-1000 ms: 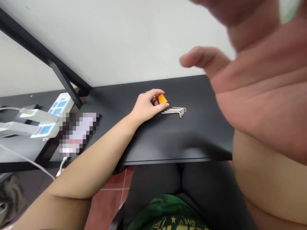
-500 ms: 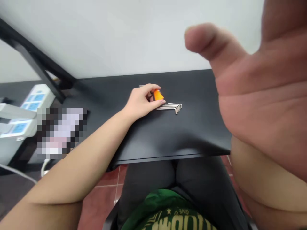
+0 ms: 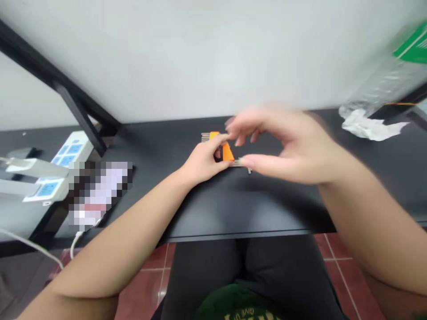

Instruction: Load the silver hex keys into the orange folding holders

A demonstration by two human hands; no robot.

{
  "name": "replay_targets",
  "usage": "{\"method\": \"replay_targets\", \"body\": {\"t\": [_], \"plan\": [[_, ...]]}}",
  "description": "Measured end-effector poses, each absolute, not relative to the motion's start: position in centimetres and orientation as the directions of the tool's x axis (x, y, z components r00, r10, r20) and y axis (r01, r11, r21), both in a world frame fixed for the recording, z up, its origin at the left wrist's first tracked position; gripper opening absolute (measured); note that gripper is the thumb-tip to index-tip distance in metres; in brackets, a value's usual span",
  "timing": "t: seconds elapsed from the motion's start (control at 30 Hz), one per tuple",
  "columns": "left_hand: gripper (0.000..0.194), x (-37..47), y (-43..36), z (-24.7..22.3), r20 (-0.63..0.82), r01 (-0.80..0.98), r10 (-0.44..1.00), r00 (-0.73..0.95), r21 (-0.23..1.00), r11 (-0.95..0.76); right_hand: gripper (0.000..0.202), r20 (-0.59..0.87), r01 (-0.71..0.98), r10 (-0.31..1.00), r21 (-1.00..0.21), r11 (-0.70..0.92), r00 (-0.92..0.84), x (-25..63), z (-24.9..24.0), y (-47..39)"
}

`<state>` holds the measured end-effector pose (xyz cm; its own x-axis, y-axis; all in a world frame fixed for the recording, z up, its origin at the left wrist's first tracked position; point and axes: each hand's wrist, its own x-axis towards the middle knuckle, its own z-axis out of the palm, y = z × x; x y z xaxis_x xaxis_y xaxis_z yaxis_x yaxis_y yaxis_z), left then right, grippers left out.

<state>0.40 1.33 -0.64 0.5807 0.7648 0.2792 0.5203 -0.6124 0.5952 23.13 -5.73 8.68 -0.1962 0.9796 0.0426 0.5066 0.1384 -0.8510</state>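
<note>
Some in, some out, it seems

The left hand pinches the orange holder, nearer the bench's back edge. Thin rods poke out; metal keys lie outside, just beside it. The right hand curves half open, seemingly empty.

From here I can read "GIVE U" on the person's green shirt, bottom centre, above larger, cut-off lettering.

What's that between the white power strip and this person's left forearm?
A phone-like slab, pixelated over, lies between the power strip and the left forearm, a white cable at its near end. The head view shows it.
</note>
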Motion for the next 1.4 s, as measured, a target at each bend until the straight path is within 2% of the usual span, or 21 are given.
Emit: {"method": "replay_targets", "body": {"t": [0.07,0.1,0.17,0.3,0.57,0.73,0.83,0.9,1.0,1.13,1.23,1.4], "plan": [[0.064,0.2,1.4,-0.5,0.270,0.547,0.771,0.576,0.574,-0.610,0.013,0.197,0.560,0.949,-0.771,0.304,-0.245,22.8,6.4,-3.5],[0.062,0.1,1.4,-0.4,0.283,0.560,0.775,0.565,0.558,-0.612,0.011,0.224,0.574,0.943,-0.750,0.329,-0.248,22.6,5.1,-2.3],[0.061,0.1,1.3,-0.3,0.290,0.575,0.780,0.554,0.545,-0.610,0.010,0.178,0.548,0.930,-0.766,0.336,-0.321,22.4,2.4,-0.7],[0.055,0.5,1.0,0.0,0.251,0.562,0.774,0.581,0.565,-0.604,0.010,0.149,0.414,0.936,-0.867,0.278,-0.318,21.6,-0.2,-0.2],[0.054,0.7,0.6,0.8,0.182,0.557,0.783,0.594,0.610,-0.564,0.011,-0.052,0.304,0.960,-0.952,0.035,-0.275,20.8,0.8,-0.9],[0.056,0.5,0.9,0.6,0.158,0.612,0.791,0.591,0.551,-0.568,0.017,-0.091,0.256,0.952,-0.967,-0.014,-0.292,20.5,0.5,-0.7],[0.053,0.4,1.1,0.4,0.193,0.617,0.775,0.602,0.503,-0.605,0.015,-0.065,0.318,0.971,-0.948,0.013,-0.232,20.6,0.5,-0.7],[0.047,0.3,1.2,0.3,0.220,0.634,0.774,0.594,0.466,-0.618,0.015,-0.030,0.412,0.981,-0.910,0.053,-0.193,21.0,0.8,-0.5],[0.047,0.0,1.3,0.1,0.217,0.667,0.790,0.573,0.438,-0.603,0.015,-0.010,0.604,0.985,-0.791,0.098,-0.172,22.4,1.3,0.0],[0.049,-0.2,1.4,0.0,0.193,0.678,0.808,0.557,0.455,-0.577,0.011,-0.093,0.817,0.979,-0.569,0.098,-0.183,24.4,1.8,0.4],[0.050,-0.2,1.4,-0.1,0.179,0.682,0.824,0.537,0.483,-0.550,0.009,-0.162,0.884,0.964,-0.452,0.118,-0.211,25.0,2.2,0.2],[0.053,-0.3,1.5,-0.2,0.144,0.670,0.820,0.553,0.507,-0.542,0.007,-0.171,0.884,0.934,-0.410,0.223,-0.315,24.1,3.0,-1.0]]}}
